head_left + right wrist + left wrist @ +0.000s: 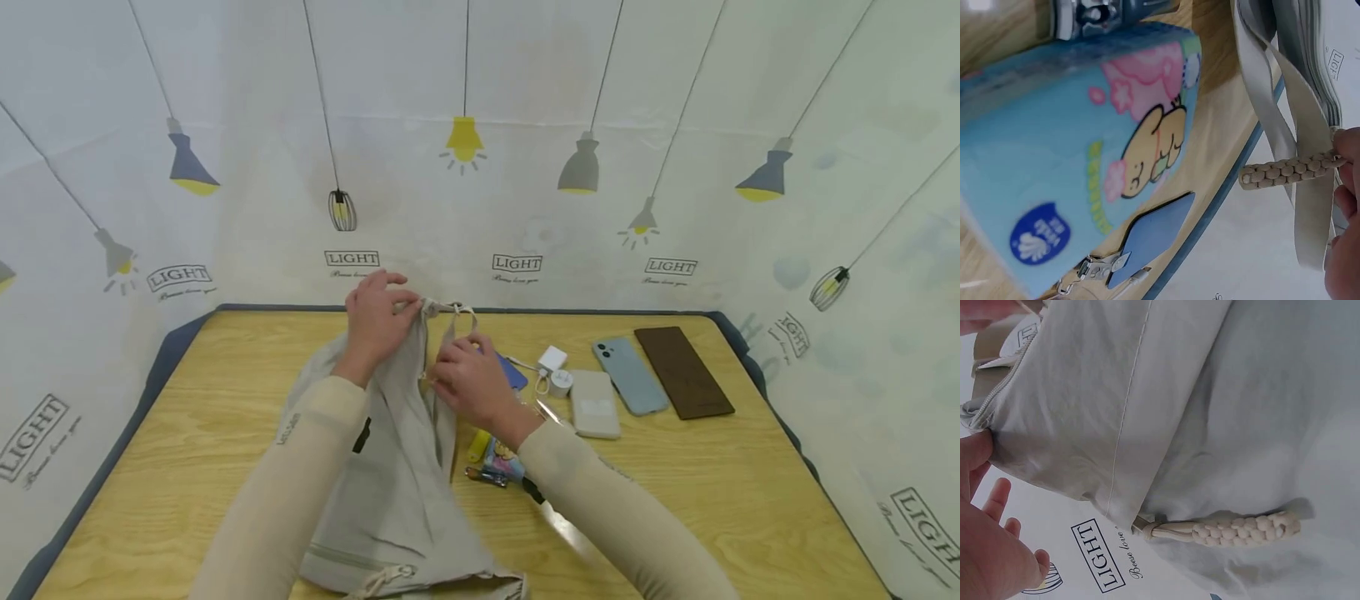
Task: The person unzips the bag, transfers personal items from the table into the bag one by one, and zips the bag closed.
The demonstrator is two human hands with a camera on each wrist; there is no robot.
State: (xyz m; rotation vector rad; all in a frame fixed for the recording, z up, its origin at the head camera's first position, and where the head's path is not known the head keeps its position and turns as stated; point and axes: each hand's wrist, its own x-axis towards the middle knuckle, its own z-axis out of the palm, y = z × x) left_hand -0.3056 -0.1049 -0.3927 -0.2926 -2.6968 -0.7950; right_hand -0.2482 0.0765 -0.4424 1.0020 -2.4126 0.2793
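A light grey fabric bag (375, 500) stands on the table, with its zipped top edge turned to the far side. My left hand (377, 321) pinches the bag's upper corner near the end of the zip (1007, 387); its other fingers are spread apart. My right hand (476, 379) is at the bag's right side, its fingertips pinching the thin end of a beige braided zip pull (1288, 173). Beside that pull hangs a pale strap (1313, 212). A second braided pull (1244, 530) lies against the bag's front in the left wrist view.
Right of the bag lie a blue tissue pack (1085, 156), a blue card holder (1150, 237), a yellow object (478, 446), a white charger (552, 358), a round white case (561, 382), a white block (596, 408), a light blue phone (630, 375) and a dark brown flat wallet (684, 371).
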